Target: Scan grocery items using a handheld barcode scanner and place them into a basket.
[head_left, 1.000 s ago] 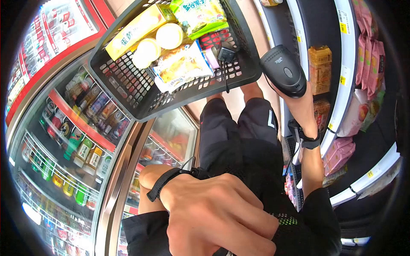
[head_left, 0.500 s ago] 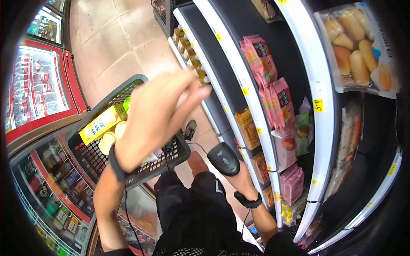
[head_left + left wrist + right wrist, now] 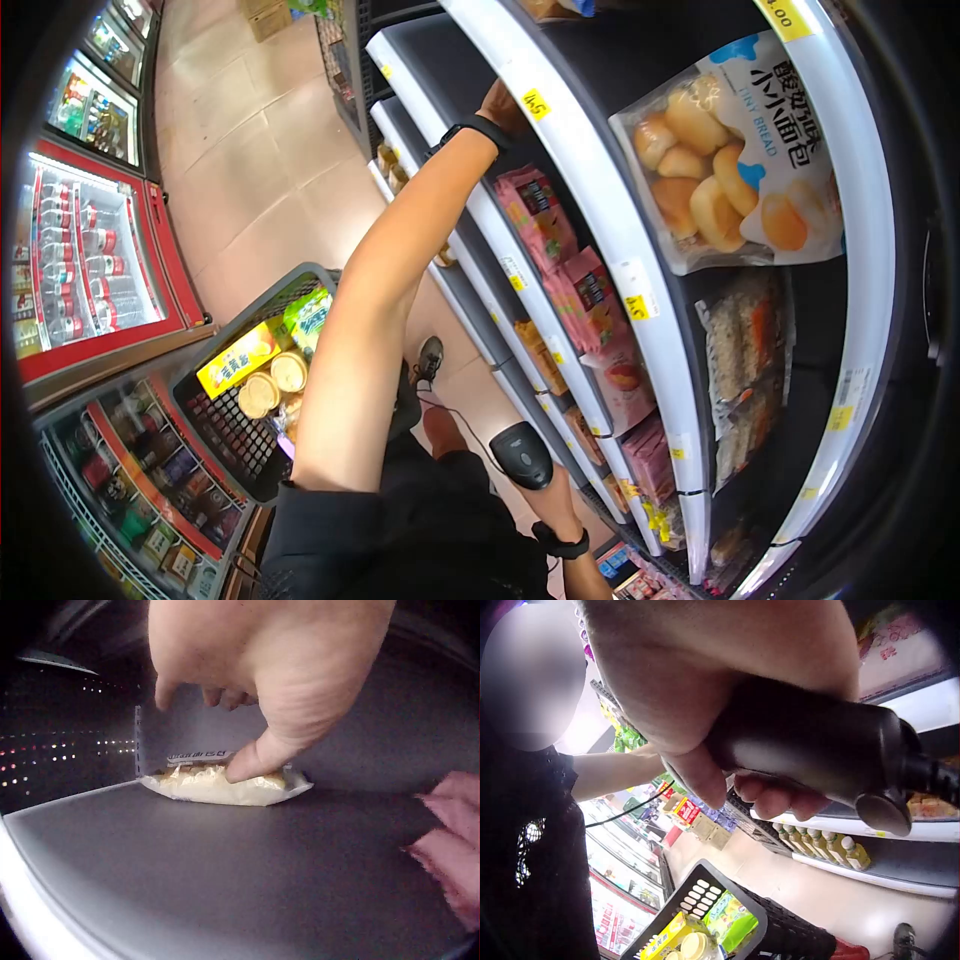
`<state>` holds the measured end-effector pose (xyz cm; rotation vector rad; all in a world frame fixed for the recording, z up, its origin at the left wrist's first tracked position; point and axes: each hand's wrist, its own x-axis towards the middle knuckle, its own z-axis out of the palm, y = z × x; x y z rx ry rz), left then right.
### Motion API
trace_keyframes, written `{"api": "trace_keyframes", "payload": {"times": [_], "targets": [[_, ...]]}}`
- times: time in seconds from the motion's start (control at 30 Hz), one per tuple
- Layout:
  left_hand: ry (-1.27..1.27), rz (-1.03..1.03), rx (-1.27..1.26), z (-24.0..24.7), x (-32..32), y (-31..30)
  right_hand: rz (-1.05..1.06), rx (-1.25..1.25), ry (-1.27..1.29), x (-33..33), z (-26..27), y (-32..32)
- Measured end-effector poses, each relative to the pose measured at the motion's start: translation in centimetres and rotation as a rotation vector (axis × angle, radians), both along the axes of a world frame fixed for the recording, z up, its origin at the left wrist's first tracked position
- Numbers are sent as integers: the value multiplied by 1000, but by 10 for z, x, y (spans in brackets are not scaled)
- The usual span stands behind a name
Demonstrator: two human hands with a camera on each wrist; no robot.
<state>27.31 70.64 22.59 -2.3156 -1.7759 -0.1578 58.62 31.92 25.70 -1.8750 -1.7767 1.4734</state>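
My left hand [image 3: 500, 108] reaches into a dark shelf, mostly hidden behind the shelf's white edge in the head view. In the left wrist view, a small clear-wrapped packet [image 3: 217, 793] with yellowish contents lies at the back of the shelf. The left hand [image 3: 262, 667] hangs over it, fingers pointing down and spread from the thumb, whose tip overlaps the packet's top. Low on the other side, my right hand [image 3: 556, 505] grips a black barcode scanner [image 3: 522, 455] by its handle. The right wrist view shows fingers curled round that handle [image 3: 802, 750].
A dark basket [image 3: 305, 272] with a yellow box [image 3: 240, 360], round-lidded tubs [image 3: 260, 395] and a green bag [image 3: 308, 315] stands at left, beside glass-fronted coolers [image 3: 100, 260]. Shelves at right hold pink packets [image 3: 590, 290] and a large bread bag [image 3: 740, 165].
My left hand has gone from low in front of the body, past the basket, up into the shelf. The right hand keeps the scanner. The view has turned toward the shelves.
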Motion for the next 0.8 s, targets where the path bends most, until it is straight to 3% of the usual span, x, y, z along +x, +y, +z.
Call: {"api": "trace_keyframes", "payload": {"times": [0.23, 0.7, 0.8], "targets": [[45, -33, 75, -6, 18, 11, -102, -31, -63, 9, 8, 10], [267, -116, 155, -37, -17, 14, -87, 86, 6, 4, 18, 29], [331, -140, 162, -43, -33, 15, -58, 12, 56, 15, -3, 22]]}}
